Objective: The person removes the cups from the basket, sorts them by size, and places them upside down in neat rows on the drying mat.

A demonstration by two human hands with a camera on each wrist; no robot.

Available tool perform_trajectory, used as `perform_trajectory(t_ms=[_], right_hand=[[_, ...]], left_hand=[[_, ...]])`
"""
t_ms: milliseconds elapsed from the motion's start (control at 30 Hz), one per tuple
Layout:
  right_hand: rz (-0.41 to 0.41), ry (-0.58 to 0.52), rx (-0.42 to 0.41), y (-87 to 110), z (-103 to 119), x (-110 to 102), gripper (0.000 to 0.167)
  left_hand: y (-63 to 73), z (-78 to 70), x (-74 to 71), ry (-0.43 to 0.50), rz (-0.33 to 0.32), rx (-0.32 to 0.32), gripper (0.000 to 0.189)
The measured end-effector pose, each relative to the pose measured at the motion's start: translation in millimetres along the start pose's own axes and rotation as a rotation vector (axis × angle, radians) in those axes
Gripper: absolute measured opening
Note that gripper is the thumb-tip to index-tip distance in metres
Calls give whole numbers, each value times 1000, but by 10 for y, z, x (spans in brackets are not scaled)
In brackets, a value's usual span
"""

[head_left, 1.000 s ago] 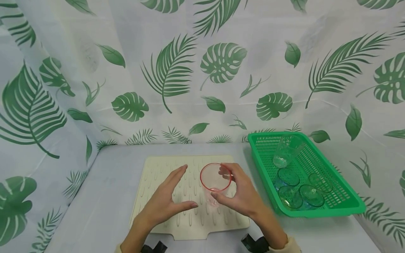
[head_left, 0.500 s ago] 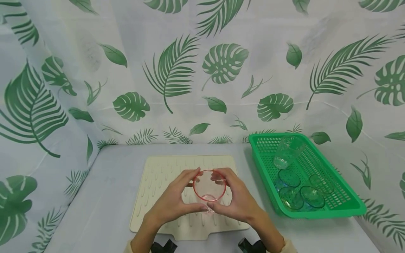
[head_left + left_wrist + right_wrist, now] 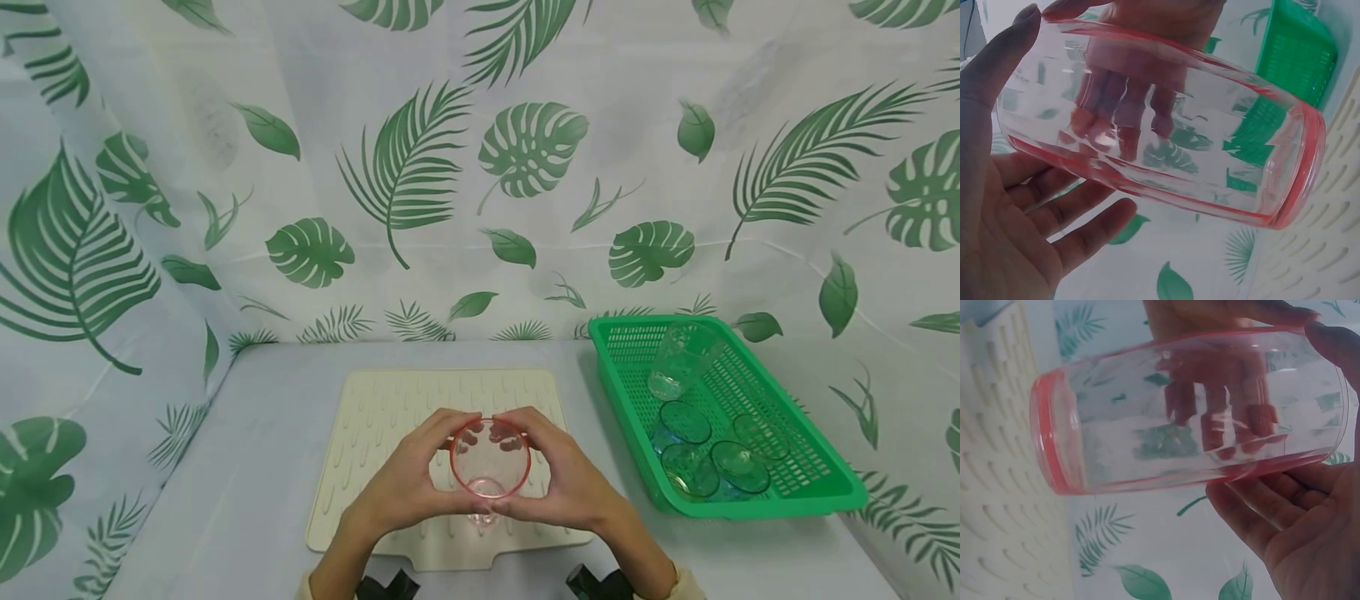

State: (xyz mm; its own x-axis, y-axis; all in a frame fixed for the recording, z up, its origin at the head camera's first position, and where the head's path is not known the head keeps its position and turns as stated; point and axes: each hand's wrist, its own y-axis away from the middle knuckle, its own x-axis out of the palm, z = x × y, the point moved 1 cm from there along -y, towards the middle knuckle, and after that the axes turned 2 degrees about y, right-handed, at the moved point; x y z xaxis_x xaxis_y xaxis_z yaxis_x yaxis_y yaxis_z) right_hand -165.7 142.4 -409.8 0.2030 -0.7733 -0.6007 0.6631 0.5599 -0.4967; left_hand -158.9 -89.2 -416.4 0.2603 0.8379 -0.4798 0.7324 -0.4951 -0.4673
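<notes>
A clear pink-tinted drinking glass (image 3: 489, 467) with a red rim is held between both hands above the cream ridged mat (image 3: 375, 433). My left hand (image 3: 408, 479) grips it from the left, fingers behind and thumb in front. From the right, my right hand (image 3: 558, 479) grips it the same way, and the thumb tips meet at the near side. In the left wrist view the thick base of the glass (image 3: 1297, 169) points toward the mat, its wall unbroken. The right wrist view shows the fingers (image 3: 1247, 512) along the glass's side.
A green plastic basket (image 3: 765, 500) stands on the table to the right. Inside it are a clear glass (image 3: 678, 367) lying tilted at the back and several blue- and green-tinted glasses (image 3: 738, 467) nearer the front. A leaf-patterned cloth (image 3: 420, 292) hangs behind the table.
My left hand has come in from the left and taken hold of the glass, which only the right hand held before. Both hands and the glass have moved slightly toward me.
</notes>
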Motion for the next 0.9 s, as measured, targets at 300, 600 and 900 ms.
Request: perform_trajectory(t_ms=[300,600,900], right_hand=[[8,-83,-63,5,-27,-23,78],[15,-167,-68,10,-45,-35,94],[80,-206,103,100,-269,117,95]], left_hand=[[-20,-25,33,13,-72,109,76],[-74,-26,61,-20,-200,220,73],[-168,-94,-8,-57,-245,256,74]])
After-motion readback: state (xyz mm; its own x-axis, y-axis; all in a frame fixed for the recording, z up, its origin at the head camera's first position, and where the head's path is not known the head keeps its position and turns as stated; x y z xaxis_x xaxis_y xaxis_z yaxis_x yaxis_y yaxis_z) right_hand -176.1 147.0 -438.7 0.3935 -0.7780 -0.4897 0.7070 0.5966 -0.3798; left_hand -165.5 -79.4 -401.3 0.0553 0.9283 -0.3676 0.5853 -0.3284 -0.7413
